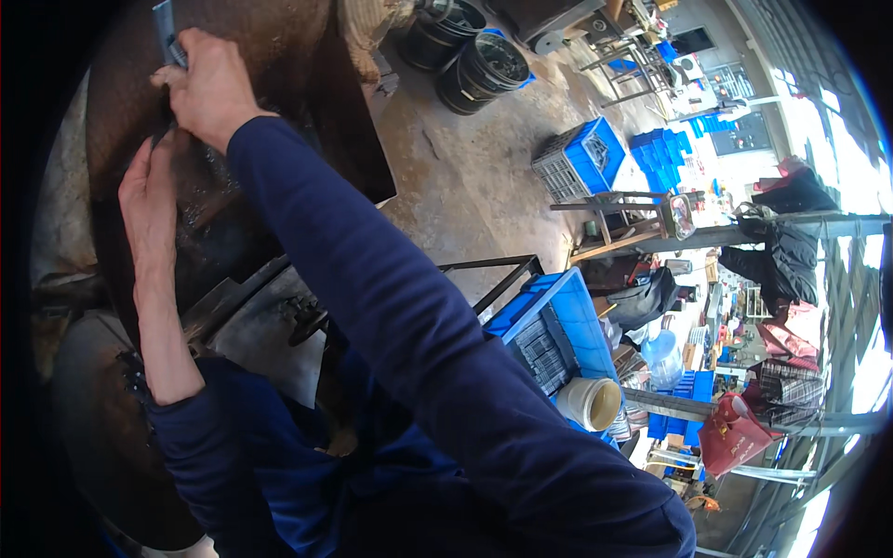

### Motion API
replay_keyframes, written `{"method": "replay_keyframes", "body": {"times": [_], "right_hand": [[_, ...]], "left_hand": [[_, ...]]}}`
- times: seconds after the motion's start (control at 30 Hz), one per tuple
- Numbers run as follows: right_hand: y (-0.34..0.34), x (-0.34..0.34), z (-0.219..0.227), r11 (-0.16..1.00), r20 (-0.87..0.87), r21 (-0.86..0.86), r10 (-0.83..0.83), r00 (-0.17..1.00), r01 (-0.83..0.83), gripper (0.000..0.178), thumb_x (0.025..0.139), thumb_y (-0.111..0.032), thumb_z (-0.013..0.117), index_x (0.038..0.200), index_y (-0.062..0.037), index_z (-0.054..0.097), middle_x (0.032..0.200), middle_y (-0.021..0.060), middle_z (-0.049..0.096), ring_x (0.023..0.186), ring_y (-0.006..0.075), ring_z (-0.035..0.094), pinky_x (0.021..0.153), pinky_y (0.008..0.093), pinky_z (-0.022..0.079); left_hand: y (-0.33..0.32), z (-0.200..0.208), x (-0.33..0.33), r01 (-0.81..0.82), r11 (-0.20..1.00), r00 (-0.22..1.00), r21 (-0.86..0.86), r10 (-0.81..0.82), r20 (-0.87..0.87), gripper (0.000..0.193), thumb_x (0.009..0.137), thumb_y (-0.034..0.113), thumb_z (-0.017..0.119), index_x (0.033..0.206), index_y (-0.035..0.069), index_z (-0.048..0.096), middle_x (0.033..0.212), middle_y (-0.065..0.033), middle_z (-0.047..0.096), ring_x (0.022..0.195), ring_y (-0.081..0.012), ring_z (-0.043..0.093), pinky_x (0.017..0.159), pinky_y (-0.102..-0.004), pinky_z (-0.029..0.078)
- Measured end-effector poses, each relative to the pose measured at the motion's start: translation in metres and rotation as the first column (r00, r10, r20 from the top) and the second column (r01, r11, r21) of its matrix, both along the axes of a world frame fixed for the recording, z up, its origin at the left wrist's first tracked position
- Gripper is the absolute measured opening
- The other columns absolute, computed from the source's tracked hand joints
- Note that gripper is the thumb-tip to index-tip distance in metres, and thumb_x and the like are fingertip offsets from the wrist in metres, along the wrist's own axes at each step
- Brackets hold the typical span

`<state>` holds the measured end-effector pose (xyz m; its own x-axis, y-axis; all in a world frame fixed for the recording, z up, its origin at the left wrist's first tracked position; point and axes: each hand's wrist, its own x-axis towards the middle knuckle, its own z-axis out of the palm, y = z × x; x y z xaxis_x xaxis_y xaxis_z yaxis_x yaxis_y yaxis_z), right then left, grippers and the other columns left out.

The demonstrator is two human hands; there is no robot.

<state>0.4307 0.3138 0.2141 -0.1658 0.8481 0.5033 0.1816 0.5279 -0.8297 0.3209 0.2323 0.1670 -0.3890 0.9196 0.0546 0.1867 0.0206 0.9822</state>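
My right hand is closed around a narrow grey metal piece, whose upper end sticks out past the fingers. Just below it, my left hand has its fingers bent together around something dark that I cannot make out. Both hands are over a dark brown metal tray with raised sides. Its surface looks wet or grimy beneath my right forearm.
A blue crate holding stacked grey parts stands at my right, with a cream bucket at its corner. Beyond are black buckets, a blue-and-grey crate and a wooden stool on the concrete floor.
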Motion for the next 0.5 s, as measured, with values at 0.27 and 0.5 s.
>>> {"method": "replay_keyframes", "body": {"times": [0.27, 0.5], "right_hand": [[-0.016, 0.0, 0.033, 0.955, -0.01, -0.258, 0.147, 0.989, -0.145, 0.016, 0.094, -0.015, 0.064, 0.103, -0.0023, 0.062, 0.08, 0.0027, 0.062, 0.064, 0.0112, 0.056, 0.054, 0.0276, 0.049], [0.08, 0.039, -0.025, 0.96, 0.042, -0.187, 0.219, 0.975, -0.208, 0.016, 0.092, -0.013, 0.067, 0.103, -0.0011, 0.067, 0.097, 0.0067, 0.072, 0.082, 0.017, 0.07, 0.066, 0.0293, 0.055]], "left_hand": [[-0.014, 0.03, 0.012, -0.003, 0.935, 0.984, 0.354, 0.066, -0.166, 0.026, 0.096, 0.02, 0.055, 0.097, -0.004, 0.063, 0.085, -0.018, 0.067, 0.078, -0.0252, 0.062, 0.071, -0.0363, 0.048], [-0.03, 0.049, 0.024, -0.121, 0.965, 0.985, 0.235, 0.146, -0.09, 0.031, 0.089, 0.031, 0.057, 0.101, 0.008, 0.073, 0.094, -0.0215, 0.071, 0.094, -0.0377, 0.068, 0.086, -0.0431, 0.054]]}}
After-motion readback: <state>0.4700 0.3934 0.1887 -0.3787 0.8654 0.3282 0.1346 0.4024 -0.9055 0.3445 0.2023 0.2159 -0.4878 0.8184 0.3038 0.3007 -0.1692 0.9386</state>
